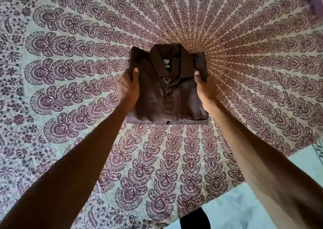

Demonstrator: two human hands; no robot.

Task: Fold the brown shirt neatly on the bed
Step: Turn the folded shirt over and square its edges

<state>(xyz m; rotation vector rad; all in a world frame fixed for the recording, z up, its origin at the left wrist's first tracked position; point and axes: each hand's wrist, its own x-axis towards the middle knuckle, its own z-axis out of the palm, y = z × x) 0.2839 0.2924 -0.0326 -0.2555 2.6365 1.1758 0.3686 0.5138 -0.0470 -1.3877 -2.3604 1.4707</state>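
Note:
The brown shirt [167, 95] is folded into a compact rectangle, collar up and button placket facing me, at the middle of the head view over the bed [70, 57]. My left hand [128, 88] grips its left edge, thumb on top. My right hand [203, 90] grips its right edge the same way. I cannot tell if the shirt rests on the bed or is lifted slightly above it. A black neck label shows inside the collar.
The bed is covered by a purple and cream mandala-print sheet that fills most of the view. A pale floor [244, 207] shows at the lower right beyond the bed's edge. A dark shape [194, 218] stands at the bottom edge.

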